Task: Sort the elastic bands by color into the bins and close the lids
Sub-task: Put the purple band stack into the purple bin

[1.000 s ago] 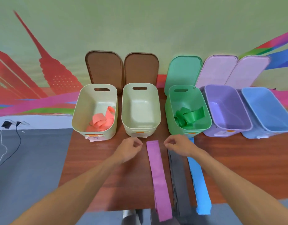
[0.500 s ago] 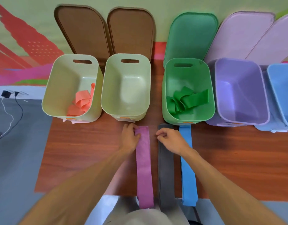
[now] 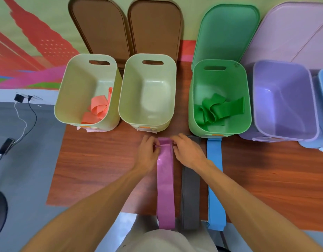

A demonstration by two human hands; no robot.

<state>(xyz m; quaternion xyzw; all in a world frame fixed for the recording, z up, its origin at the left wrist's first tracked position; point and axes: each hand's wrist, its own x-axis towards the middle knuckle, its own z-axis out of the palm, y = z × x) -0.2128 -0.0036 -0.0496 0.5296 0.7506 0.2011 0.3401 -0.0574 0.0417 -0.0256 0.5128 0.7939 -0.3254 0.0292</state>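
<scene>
Left hand (image 3: pixel 148 151) and right hand (image 3: pixel 188 151) were noted at the far end of the pink elastic band (image 3: pixel 165 179), just in front and to the left of the green bin (image 3: pixel 193 99). One edge of that end appeared to be pinched by the curled fingers of each hand. The band was laid flat along the table (image 3: pixel 102 160), with its near end hung over the edge.

The band was judged light, thin and limp, likely stretchy and a little tacky. It would be best taken by the pinched end and gathered, as the trailing length could drag.

Far left of the green bin, chargers and cables (image 3: pixel 22 106) were seen on the floor. A cream bin (image 3: pixel 66 84) held a salmon band (image 3: pixel 98 110), and a second cream bin (image 3: pixel 131 88) stood bare directly left of the green bin. A grey band (image 3: pixel 190 188) and a blue band (image 3: pixel 215 179) were laid in front of it, close enough to be snagged. A green band (image 3: pixel 217 110) was already inside. A purple bin (image 3: pixel 284 99), judged the target, stood immediately right. All lids were propped open behind.
</scene>
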